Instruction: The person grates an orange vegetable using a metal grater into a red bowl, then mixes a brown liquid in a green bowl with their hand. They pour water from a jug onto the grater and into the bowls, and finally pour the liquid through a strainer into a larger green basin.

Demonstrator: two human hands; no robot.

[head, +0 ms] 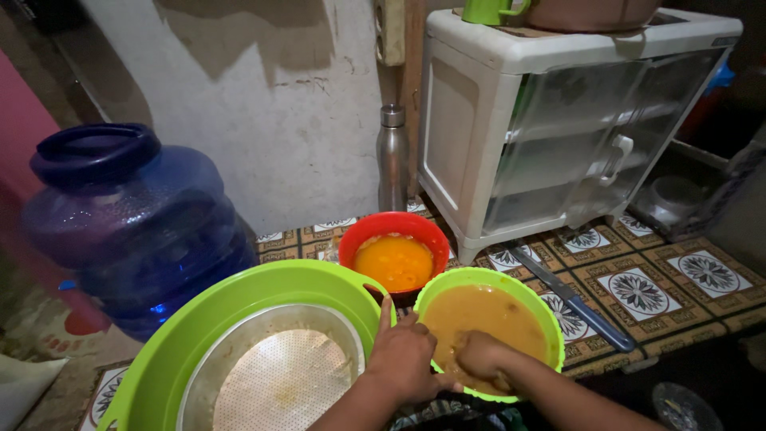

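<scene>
Green bowl sits on tiled floor, full of brown mush. Right hand down in mush, curled, squeezing lumps. Left hand grips bowl rim, one finger up. Next squeeze needs bowl held steady.

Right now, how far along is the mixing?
Done: the red bowl already holds orange liquid. In hand: the right hand is sunk in brown liquid in the small green bowl, steadied by the left hand. Left: the metal sieve in the large green basin sits unused.
</scene>
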